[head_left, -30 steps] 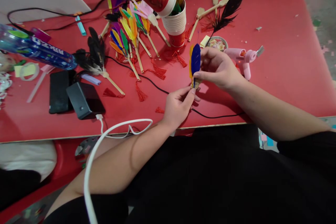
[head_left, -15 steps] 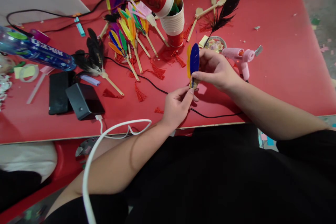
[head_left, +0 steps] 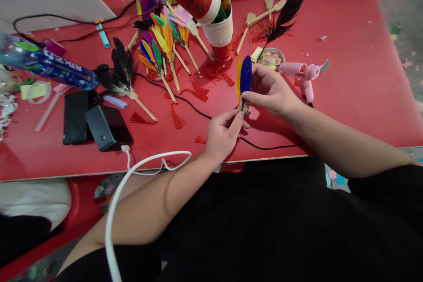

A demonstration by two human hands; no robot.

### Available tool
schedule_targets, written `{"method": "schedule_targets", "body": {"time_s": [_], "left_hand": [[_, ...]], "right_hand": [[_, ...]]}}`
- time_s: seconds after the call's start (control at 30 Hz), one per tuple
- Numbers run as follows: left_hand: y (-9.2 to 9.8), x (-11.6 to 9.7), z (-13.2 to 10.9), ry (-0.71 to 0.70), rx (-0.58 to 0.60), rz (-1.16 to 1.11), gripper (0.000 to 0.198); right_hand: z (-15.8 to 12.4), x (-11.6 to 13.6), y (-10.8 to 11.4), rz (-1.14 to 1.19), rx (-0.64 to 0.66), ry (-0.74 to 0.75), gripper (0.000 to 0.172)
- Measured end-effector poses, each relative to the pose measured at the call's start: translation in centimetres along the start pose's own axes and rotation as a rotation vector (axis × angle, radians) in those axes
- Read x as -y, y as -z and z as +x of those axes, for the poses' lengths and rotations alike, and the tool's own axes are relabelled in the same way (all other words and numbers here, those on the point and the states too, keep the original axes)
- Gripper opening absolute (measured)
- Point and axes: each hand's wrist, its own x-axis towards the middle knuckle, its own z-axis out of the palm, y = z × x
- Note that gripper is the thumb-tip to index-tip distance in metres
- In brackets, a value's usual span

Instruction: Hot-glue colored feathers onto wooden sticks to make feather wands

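My left hand [head_left: 224,134] pinches the wooden head of a small stick [head_left: 243,107] near the table's front edge. Its handle is hidden by my fingers. A blue feather [head_left: 246,75] and a yellow feather [head_left: 238,80] stand upright from that head. My right hand [head_left: 272,90] holds the blue feather near its base between thumb and fingers. Just behind my right hand are a small dish of feather bits or scraps [head_left: 271,56] and a long black feather [head_left: 287,11]. A pink glue gun [head_left: 302,72] lies to the right of the dish.
Finished feather sticks [head_left: 163,39] with red tassels lie left of stacked paper cups [head_left: 218,33]. Bare wooden sticks [head_left: 247,26] lie behind. A blue bottle [head_left: 49,61], a phone [head_left: 76,116], a dark box [head_left: 107,128] and a white cable [head_left: 132,169] are at left.
The view has shifted slightly. Both hands keep their hold on the stick and the blue feather, with hardly any movement.
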Motion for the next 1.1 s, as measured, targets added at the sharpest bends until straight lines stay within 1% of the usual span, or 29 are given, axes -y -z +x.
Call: {"method": "schedule_targets", "body": {"time_s": [0.07,0.17,0.3,0.37,0.43,0.53,0.63,0.67,0.73,0.8,0.87,0.9,0.97,1.03,1.1], "left_hand": [[0.0,0.1,0.1,0.018,0.001,-0.005,0.044],[0.0,0.2,0.2,0.036,0.001,-0.040,0.047],[0.0,0.5,0.2,0.040,0.022,-0.075,0.053],[0.1,0.6,0.3,0.038,0.034,-0.080,0.059],[0.1,0.7,0.4,0.033,0.029,-0.081,0.063],[0.0,0.8,0.6,0.025,0.021,-0.082,0.063],[-0.1,0.8,0.6,0.034,0.031,-0.074,0.062],[-0.1,0.9,0.5,0.037,0.037,-0.070,0.062],[-0.1,1.0,0.5,0.040,0.050,-0.065,0.061],[-0.1,1.1,0.5,0.037,0.055,-0.061,0.061],[-0.1,1.2,0.6,0.029,0.050,-0.064,0.063],[-0.1,1.2,0.6,0.026,0.046,-0.067,0.063],[-0.1,1.2,0.7,0.020,0.041,-0.072,0.063],[0.0,1.2,0.7,0.019,0.043,-0.073,0.063],[0.1,1.1,0.6,0.021,0.054,-0.072,0.061]], "right_hand": [[0.0,0.0,0.1,-0.002,-0.004,0.020,0.075],[0.3,0.2,0.7,-0.014,-0.059,0.071,0.076],[0.8,0.1,1.4,-0.042,-0.140,0.103,0.071],[0.8,0.1,1.3,-0.034,-0.142,0.113,0.066],[0.6,0.3,1.1,-0.026,-0.117,0.123,0.063],[0.1,1.6,0.7,-0.060,-0.103,0.171,0.056],[0.7,4.5,0.9,-0.223,-0.123,0.260,0.044],[1.4,5.9,1.2,-0.316,-0.123,0.285,0.041],[3.8,8.6,1.8,-0.562,-0.107,0.290,0.033],[7.2,10.8,2.4,-0.812,-0.115,0.271,0.027],[10.7,12.1,2.9,-1.012,-0.120,0.207,0.021],[12.2,12.4,3.0,-1.086,-0.122,0.173,0.018],[14.4,12.2,3.0,-1.152,-0.106,0.122,0.017],[15.5,11.4,2.7,-1.148,-0.077,0.116,0.016],[15.9,10.6,2.4,-1.119,-0.071,0.129,0.012]]}}
